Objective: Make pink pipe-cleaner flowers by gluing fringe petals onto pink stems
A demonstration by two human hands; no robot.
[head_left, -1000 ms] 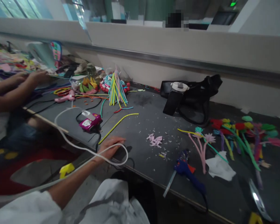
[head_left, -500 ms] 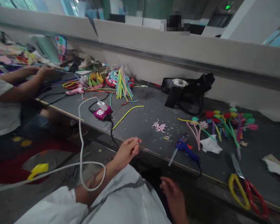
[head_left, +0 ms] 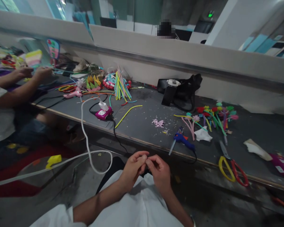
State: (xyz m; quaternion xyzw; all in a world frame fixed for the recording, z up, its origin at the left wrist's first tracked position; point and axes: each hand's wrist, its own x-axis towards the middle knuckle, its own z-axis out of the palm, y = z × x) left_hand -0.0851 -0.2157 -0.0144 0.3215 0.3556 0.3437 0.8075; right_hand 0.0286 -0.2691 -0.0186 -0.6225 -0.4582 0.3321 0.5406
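My left hand (head_left: 134, 166) and my right hand (head_left: 158, 170) meet above my lap, in front of the table edge. The fingertips of both are pinched together and touch each other; whatever they pinch, if anything, is too small to make out. Beyond them on the table (head_left: 142, 138) lie pink cut pieces (head_left: 158, 123) among small scraps. A blue glue gun (head_left: 183, 138) rests to the right by the front edge. Scissors (head_left: 227, 160) with one yellow and one red handle stick out past that edge. A yellow pipe cleaner (head_left: 127, 115) lies to the left.
Colourful pipe-cleaner flowers (head_left: 217, 116) and a white paper scrap (head_left: 203, 134) lie right. A black bag (head_left: 184, 90) stands against the partition. A purple power socket (head_left: 103, 113) has a white cable (head_left: 86, 138) looping past my left arm. At far left, a co-worker's hands (head_left: 41, 74) are busy.
My right hand has risen from low on the right to meet my left, which has come down slightly. The view has shifted a little to the right.
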